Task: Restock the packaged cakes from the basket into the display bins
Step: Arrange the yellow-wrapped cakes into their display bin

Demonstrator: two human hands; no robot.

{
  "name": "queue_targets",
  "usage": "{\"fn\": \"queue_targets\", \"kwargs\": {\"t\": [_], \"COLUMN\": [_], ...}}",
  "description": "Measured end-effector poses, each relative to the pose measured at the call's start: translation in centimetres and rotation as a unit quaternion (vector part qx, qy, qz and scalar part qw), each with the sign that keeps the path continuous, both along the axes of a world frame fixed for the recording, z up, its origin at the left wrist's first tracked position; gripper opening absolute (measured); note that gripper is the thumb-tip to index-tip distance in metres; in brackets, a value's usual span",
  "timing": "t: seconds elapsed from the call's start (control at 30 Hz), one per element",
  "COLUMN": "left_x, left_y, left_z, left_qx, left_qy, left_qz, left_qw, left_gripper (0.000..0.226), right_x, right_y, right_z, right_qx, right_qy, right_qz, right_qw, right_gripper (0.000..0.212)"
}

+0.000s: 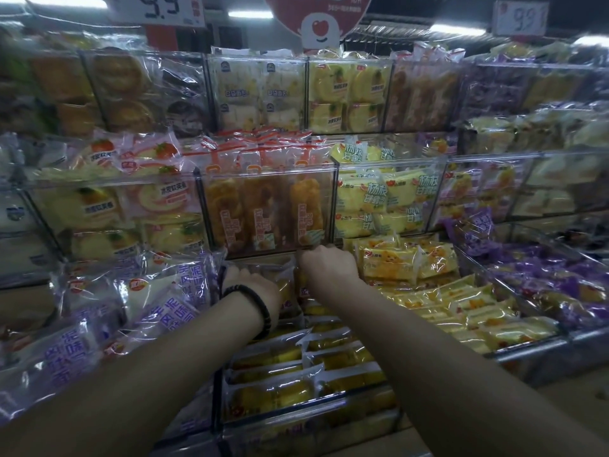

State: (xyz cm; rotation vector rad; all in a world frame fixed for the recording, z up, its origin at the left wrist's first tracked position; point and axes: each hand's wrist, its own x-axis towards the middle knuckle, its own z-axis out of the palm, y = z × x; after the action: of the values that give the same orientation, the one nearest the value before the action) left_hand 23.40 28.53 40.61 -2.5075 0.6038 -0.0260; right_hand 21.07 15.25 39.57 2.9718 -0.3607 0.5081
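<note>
Shop display bins at twelve o'clock: left hand gripped a likely soft, slippery cake packet by its edge; right hand's grip was hidden.

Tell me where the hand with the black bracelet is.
Head view, just left of centre: the left hand reaches to the back of the yellow-cake bin, beside the right hand, under the clear bin of orange breads.
</note>
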Motion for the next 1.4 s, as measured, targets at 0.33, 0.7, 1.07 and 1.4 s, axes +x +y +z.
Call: {"fn": "queue_targets", "kwargs": {"t": [0.33,0.7,1.07,1.4], "left_x": [-0.2,-4.4,-15.5,-28.3], "left_y": [1.7,0.4,-7.8,-18.6], "left_z": [0.3,1.8,-0.3,-8.1], "left_qx": [-0.108,-0.272,-0.474,-0.385], "left_qy": [-0.037,0.006,0.365,0.473], "left_qz": [-0.102,-0.173,-0.222,-0.346], "left_qw": [0.988,0.947,0.77,0.713], "left_gripper": [0.06,0.028,0.035,0.023], "right_x": [-2.2,-9.9,-24.6,-40.4], "right_y": [-4.2,-5.3,-9.4,-18.7], "right_z": [0.9,2.6,1.7,-8.1], "right_qx": [0.141,0.207,0.335,0.538], "right_qy": [0.005,-0.022,-0.074,-0.168], "right_qz": [0.089,0.106,0.067,-0.026], "right_qw": [0.986,0.972,0.937,0.826], "right_gripper": [0.054,0.029,0.017,0.011]}}
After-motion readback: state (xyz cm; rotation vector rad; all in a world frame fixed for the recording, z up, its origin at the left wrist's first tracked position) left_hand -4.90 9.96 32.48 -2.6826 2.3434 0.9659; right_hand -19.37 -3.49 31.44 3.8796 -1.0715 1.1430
